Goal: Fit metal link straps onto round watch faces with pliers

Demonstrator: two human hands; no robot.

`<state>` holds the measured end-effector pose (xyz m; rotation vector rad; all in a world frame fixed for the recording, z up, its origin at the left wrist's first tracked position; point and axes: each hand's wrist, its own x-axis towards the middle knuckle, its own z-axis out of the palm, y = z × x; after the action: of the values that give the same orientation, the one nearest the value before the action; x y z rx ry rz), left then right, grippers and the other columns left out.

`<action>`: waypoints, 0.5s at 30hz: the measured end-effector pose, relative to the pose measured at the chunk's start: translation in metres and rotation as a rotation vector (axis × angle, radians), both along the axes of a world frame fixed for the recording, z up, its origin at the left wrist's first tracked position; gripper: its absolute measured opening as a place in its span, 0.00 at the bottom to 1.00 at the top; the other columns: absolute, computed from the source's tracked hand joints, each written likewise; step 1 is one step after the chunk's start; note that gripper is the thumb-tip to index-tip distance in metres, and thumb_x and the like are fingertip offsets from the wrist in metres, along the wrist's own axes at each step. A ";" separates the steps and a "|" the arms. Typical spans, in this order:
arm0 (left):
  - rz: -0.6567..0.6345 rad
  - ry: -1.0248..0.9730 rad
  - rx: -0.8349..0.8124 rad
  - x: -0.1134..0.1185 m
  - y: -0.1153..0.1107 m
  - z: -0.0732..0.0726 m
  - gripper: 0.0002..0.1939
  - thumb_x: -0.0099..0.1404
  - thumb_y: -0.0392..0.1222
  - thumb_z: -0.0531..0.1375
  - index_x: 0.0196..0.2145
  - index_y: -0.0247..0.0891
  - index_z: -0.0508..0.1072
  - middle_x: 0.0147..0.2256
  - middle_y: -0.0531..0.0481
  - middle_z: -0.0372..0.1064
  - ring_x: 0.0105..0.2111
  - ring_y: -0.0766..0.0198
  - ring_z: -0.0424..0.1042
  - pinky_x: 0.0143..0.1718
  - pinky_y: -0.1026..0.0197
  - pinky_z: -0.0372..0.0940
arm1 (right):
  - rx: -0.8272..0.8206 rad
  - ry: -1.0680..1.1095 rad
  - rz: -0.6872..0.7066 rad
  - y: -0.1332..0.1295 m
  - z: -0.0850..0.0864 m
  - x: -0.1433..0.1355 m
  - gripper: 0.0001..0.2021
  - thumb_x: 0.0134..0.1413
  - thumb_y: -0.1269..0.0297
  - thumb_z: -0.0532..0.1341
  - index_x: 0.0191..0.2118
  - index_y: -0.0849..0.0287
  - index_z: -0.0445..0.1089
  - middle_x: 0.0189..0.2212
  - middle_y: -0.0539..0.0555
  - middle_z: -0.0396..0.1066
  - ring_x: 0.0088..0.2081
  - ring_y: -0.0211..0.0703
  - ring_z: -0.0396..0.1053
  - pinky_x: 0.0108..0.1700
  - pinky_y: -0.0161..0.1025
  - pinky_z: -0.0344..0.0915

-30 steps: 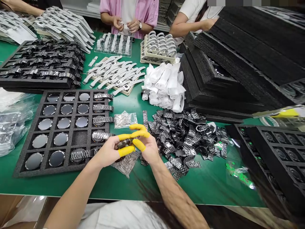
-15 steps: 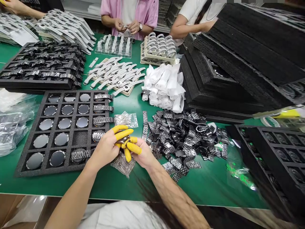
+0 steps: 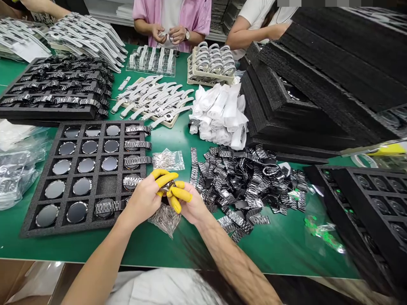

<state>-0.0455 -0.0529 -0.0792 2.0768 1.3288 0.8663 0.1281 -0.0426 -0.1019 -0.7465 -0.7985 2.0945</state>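
Note:
My left hand (image 3: 146,195), with yellow finger covers, is closed around a dark, shiny watch case (image 3: 165,185) mostly hidden by the fingers. From the other side, my right hand (image 3: 190,200), in the same covers, pinches at the edge of this watch case. Whether a band is joined to it, I cannot tell. Under the hands lies a clear bag of thin metal pins (image 3: 165,220); a second bag of pins (image 3: 167,159) is just beyond. Left of them, a black foam tray (image 3: 92,201) holds round watch faces (image 3: 82,186), some with metal bands (image 3: 108,206).
A heap of black metal bands (image 3: 241,182) lies right of my hands, with white-wrapped pieces (image 3: 219,110) behind it. Black foam trays (image 3: 295,114) are stacked high at the right. White-strapped watches (image 3: 152,99) lie further back. Across the table, a person in pink (image 3: 171,25) handles something small.
My right fingers have shifted slightly at the watch case, the yellow fingertips moving a little right and downward. Both hands stay over the pin bag.

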 end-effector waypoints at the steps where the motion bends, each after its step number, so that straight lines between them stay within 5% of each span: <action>1: 0.011 0.003 0.008 0.001 0.000 -0.001 0.38 0.60 0.21 0.50 0.63 0.45 0.75 0.56 0.44 0.70 0.54 0.55 0.74 0.57 0.52 0.73 | -0.007 0.012 -0.024 0.000 0.000 -0.001 0.19 0.53 0.48 0.74 0.29 0.59 0.74 0.14 0.46 0.69 0.16 0.33 0.59 0.22 0.33 0.52; 8: -0.101 -0.149 0.023 0.001 -0.002 0.000 0.28 0.73 0.34 0.52 0.68 0.44 0.66 0.58 0.40 0.62 0.58 0.51 0.68 0.61 0.45 0.68 | -0.007 -0.016 -0.136 -0.004 0.006 -0.003 0.19 0.54 0.48 0.74 0.30 0.57 0.71 0.16 0.44 0.67 0.17 0.33 0.58 0.23 0.33 0.53; 15: -0.091 -0.234 0.081 0.009 0.001 -0.002 0.18 0.76 0.40 0.54 0.61 0.44 0.71 0.53 0.43 0.64 0.53 0.53 0.68 0.57 0.48 0.68 | 0.015 -0.005 -0.122 -0.003 0.010 -0.002 0.19 0.52 0.50 0.74 0.29 0.59 0.70 0.16 0.44 0.66 0.16 0.31 0.56 0.23 0.34 0.50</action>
<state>-0.0364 -0.0515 -0.0812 2.0075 1.0846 1.1012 0.1256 -0.0453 -0.0919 -0.7740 -0.7515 1.9770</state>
